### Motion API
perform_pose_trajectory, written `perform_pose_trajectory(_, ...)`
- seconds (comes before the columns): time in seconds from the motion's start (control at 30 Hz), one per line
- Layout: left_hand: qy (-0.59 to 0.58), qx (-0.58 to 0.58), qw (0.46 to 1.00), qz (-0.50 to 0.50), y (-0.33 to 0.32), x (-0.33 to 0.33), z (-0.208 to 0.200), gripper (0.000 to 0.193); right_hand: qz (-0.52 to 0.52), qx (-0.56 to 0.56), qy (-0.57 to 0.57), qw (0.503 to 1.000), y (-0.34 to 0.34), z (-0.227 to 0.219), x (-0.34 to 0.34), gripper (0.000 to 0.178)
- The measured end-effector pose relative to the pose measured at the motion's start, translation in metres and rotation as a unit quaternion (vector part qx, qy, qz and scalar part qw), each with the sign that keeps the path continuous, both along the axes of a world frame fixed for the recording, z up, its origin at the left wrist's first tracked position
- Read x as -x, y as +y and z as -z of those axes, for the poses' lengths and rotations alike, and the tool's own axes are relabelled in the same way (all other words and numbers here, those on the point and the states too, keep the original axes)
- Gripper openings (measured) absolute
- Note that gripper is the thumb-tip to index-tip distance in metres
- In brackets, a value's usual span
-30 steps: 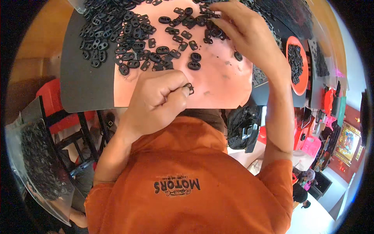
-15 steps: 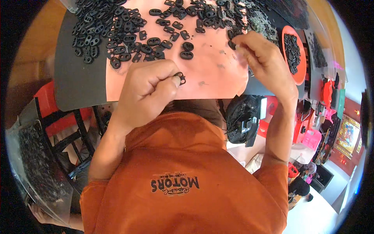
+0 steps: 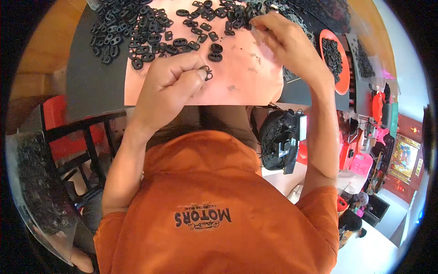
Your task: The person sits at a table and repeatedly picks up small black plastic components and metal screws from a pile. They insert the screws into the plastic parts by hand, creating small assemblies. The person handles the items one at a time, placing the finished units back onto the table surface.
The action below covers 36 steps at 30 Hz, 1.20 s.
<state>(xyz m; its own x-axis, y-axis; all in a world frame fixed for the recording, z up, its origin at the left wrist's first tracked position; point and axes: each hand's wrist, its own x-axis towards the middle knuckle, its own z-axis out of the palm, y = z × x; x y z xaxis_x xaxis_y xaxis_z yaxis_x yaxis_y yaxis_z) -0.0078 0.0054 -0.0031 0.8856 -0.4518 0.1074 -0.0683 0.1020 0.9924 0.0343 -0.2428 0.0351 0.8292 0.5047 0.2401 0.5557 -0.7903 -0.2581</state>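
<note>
Fingers curled into a loose fist, the left hand [image 3: 169, 86] pinches a small black piece [image 3: 208, 73] between thumb and bent forefinger. The piece juts out past the thumb tip, toward the right, with its looped end clear of the grip. This hand is over the near part of a pink sheet [image 3: 228, 93], back of the hand up, its forearm slanting in from the lower left. The right hand [image 3: 287, 43] reaches farther out, its forearm rising along the right side and the wrist angled inward, so that the bent fingers point away and to the left. Their tips are at the right edge of a scatter of black parts [image 3: 237, 16]; whether they grip one of these cannot be told. Two black oval pieces [image 3: 215, 52] lie just beside each other between the hands, beyond the pinched piece. A denser heap of black parts [image 3: 148, 27] lies beyond the left fist, and an orange dish [image 3: 344, 75] stands to the right of the right hand.
</note>
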Motion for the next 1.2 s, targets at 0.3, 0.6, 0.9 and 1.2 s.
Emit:
perform_pose_trajectory(0.3, 0.028, -0.021, 0.998, 0.051, 0.007, -0.005, 0.004, 0.018, -0.015, 0.057, 0.045, 0.997, 0.023, -0.004, 0.016, 0.017)
perform_pose_trajectory(0.6, 0.014, 0.009, 0.997, 0.074, 0.009, -0.008, 0.005, 0.017, -0.011, 0.06, 0.056, 0.997, 0.027, -0.009, 0.018, 0.018)
perform_pose_trajectory(0.9, -0.024, 0.016, 1.0, 0.005, 0.004, -0.004, 0.011, 0.025, -0.044, 0.166, 0.004, 0.985, 0.041, -0.001, 0.016, 0.008)
perform_pose_trajectory(1.2, -0.033, 0.015, 0.999, -0.002, 0.006, -0.003, 0.012, 0.027, -0.033, 0.131, 0.028, 0.99, 0.043, -0.004, 0.02, 0.014)
